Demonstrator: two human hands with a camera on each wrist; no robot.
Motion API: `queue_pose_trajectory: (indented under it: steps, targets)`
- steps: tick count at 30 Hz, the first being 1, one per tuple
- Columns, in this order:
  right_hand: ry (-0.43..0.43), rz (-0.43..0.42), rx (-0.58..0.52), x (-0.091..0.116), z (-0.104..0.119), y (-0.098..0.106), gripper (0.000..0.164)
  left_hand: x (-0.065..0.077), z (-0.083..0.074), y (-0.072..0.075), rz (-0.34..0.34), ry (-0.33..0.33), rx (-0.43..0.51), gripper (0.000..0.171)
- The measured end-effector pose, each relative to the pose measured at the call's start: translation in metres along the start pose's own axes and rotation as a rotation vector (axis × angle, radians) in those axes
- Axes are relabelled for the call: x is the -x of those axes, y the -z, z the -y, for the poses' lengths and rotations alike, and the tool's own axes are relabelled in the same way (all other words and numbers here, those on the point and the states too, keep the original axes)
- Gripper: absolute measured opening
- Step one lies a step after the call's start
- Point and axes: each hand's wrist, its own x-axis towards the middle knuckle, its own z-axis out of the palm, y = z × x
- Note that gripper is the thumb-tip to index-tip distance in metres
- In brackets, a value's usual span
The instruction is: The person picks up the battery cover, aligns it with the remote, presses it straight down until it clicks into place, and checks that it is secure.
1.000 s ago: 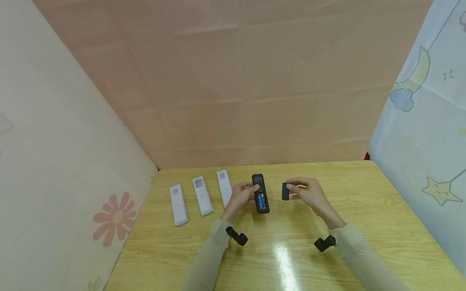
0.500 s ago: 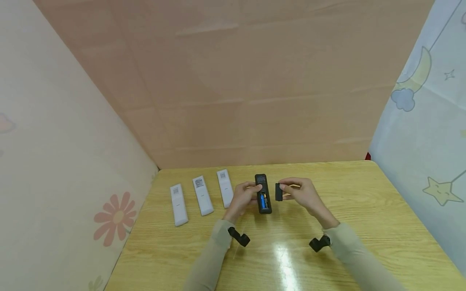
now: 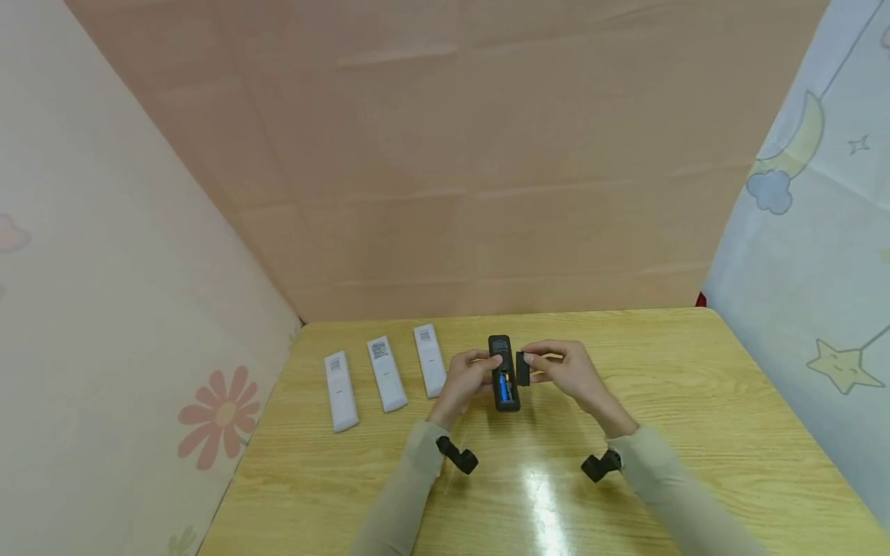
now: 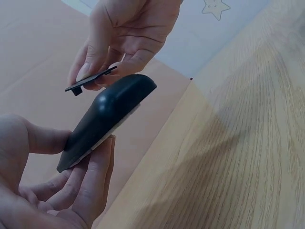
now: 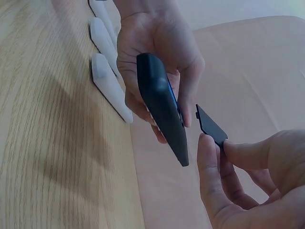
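My left hand (image 3: pixel 464 380) grips a black remote control (image 3: pixel 501 351) by its sides, thumb on its back, which faces up toward the head camera. Its battery bay is uncovered, and a blue battery (image 3: pixel 504 386) shows there beside a darker one (image 3: pixel 510 388). Just right of the remote, my right hand (image 3: pixel 566 369) pinches a small black battery cover (image 3: pixel 523 369) between thumb and fingers. In the left wrist view the cover (image 4: pixel 90 81) hangs above the remote (image 4: pixel 107 112), apart from it. The right wrist view shows a small tab on the cover (image 5: pixel 209 125).
Three white remotes lie face down on the wooden table (image 3: pixel 660 371) to the left: an outer one (image 3: pixel 341 391), a middle one (image 3: pixel 388 374) and one (image 3: pixel 429 359) close by my left hand. A beige backdrop (image 3: pixel 487 193) rises behind the table's far edge.
My right hand has brought the battery cover leftward, close to the black remote. My left hand has shifted the remote slightly right. The white remotes stay where they were.
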Motion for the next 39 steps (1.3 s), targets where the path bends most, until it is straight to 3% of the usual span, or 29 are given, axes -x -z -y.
queue_pose_trajectory:
  steps: [30, 39]
  targets:
    - [0.010, 0.051, -0.012, -0.003, -0.001, -0.014, 0.028, -0.002, -0.001, 0.001, 0.007, -0.014, -0.007, 0.047]
    - [-0.035, 0.053, -0.019, -0.002, -0.002, -0.020, 0.026, -0.005, 0.001, 0.002, 0.010, -0.005, -0.001, 0.051]
